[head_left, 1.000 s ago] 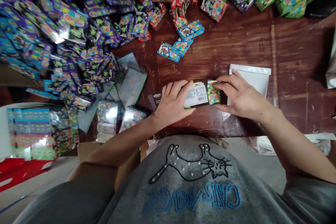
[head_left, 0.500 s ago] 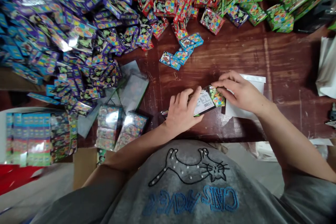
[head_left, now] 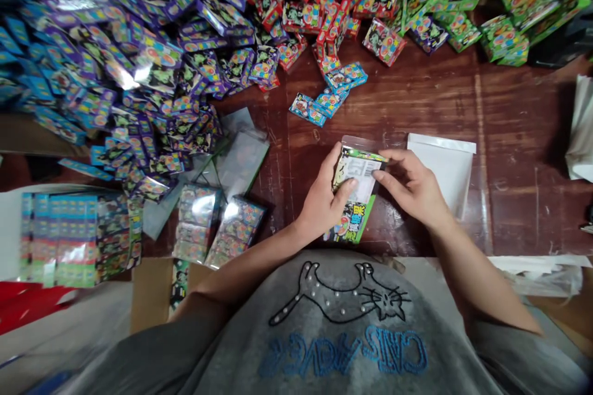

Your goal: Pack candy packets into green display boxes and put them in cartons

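Observation:
My left hand [head_left: 324,200] grips a flat printed packet [head_left: 356,222] by its left side, thumb across the front. The packet has a white barcode label on it, green and black printing, and a clear plastic flap at its far end. At its upper right edge, my right hand [head_left: 414,188] pinches it between thumb and fingers. To the right of the packet lies a white sheet [head_left: 445,166] with a folded far edge, partly behind my right hand. Beyond my hands are several small blue boxes [head_left: 331,100] on the brown table [head_left: 430,105].
Heaps of purple boxes [head_left: 152,68], red boxes [head_left: 301,15] and green boxes [head_left: 504,37] cover the back. Filled clear packs [head_left: 236,228] and clear bags [head_left: 245,157] lie at the left. Stacked colourful packs [head_left: 65,237] stand at far left; white papers [head_left: 581,129] at far right.
The packet has turned from lying slanted on the table to pointing away from me, held up in my left hand. My right hand has shifted from a small green box to the packet's edge.

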Demonstrator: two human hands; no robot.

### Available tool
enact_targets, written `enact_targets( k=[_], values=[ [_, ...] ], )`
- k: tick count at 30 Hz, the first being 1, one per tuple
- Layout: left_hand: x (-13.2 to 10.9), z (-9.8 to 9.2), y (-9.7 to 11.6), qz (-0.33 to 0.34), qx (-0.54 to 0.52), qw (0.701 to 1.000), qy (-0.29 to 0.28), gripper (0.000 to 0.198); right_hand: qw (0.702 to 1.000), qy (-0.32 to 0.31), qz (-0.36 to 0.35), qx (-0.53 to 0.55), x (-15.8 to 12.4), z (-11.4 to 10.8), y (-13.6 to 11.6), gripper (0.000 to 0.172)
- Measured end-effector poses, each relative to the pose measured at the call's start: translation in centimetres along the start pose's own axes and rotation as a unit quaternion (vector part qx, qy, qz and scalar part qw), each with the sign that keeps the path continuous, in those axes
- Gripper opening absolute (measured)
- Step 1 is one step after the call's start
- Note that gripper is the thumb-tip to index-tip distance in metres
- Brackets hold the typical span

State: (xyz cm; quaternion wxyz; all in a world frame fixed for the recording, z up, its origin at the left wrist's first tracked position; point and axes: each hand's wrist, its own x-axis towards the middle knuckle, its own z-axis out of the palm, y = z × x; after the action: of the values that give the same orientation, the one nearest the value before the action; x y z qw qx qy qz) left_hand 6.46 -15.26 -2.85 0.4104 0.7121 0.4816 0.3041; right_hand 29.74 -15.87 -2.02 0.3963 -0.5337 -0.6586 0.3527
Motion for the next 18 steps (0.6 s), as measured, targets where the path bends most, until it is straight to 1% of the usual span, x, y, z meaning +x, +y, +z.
enact_targets(
  k=[2, 4, 6, 8, 9, 10, 12, 13, 14, 15, 16, 18],
  values=[
    [-0.6, -0.1, -0.6, -0.006, -0.052, 0.998, -0.020, 0.071, 0.999, -0.004, 0.031, 0.042, -0.7, 0.6, 0.3, 0.030],
    [-1.0, -0.5, -1.3, -0.028, -0.098, 0.993, -0.053, 0.070, 0.997, -0.021, 0.046, 0.050, -1.2, 0.8, 0.3, 0.027],
    [-1.0, -1.2, -1.7, -0.050, -0.123, 0.988, -0.074, 0.058, 0.997, -0.038, 0.050, 0.041, -1.4, 0.9, 0.2, 0.022],
    [-0.7, -2.2, -1.8, -0.058, -0.125, 0.988, -0.062, 0.037, 0.998, -0.044, 0.041, 0.030, -1.6, 1.3, 0.0, 0.019],
    [-0.4, -2.6, -1.7, -0.059, -0.121, 0.990, -0.046, 0.029, 0.998, -0.039, 0.037, 0.031, -1.8, 1.7, -0.1, 0.021],
    [-0.2, -3.0, -1.6, -0.061, -0.116, 0.991, -0.029, 0.024, 0.998, -0.027, 0.036, 0.039, -1.9, 2.2, -0.2, 0.027],
    [0.3, -3.4, -1.4, -0.073, -0.113, 0.991, 0.000, 0.023, 0.996, 0.013, 0.048, 0.077, -2.3, 3.5, -0.2, 0.041],
    [0.4, -3.4, -1.4, -0.082, -0.119, 0.989, 0.015, 0.022, 0.993, 0.036, 0.059, 0.100, -2.5, 4.1, -0.2, 0.046],
    [0.5, -3.3, -1.5, -0.092, -0.132, 0.987, 0.029, 0.021, 0.989, 0.056, 0.069, 0.118, -2.6, 4.5, -0.2, 0.046],
    [0.6, -3.1, -1.7, -0.100, -0.149, 0.983, 0.040, 0.023, 0.987, 0.069, 0.074, 0.126, -2.6, 4.8, -0.2, 0.043],
    [0.7, -3.0, -2.0, -0.106, -0.167, 0.979, 0.045, 0.029, 0.987, 0.073, 0.075, 0.123, -2.6, 4.9, -0.2, 0.038],
    [0.8, -2.8, -2.5, -0.116, -0.197, 0.973, 0.031, 0.046, 0.991, 0.058, 0.066, 0.102, -2.5, 4.5, -0.3, 0.028]
  ],
)
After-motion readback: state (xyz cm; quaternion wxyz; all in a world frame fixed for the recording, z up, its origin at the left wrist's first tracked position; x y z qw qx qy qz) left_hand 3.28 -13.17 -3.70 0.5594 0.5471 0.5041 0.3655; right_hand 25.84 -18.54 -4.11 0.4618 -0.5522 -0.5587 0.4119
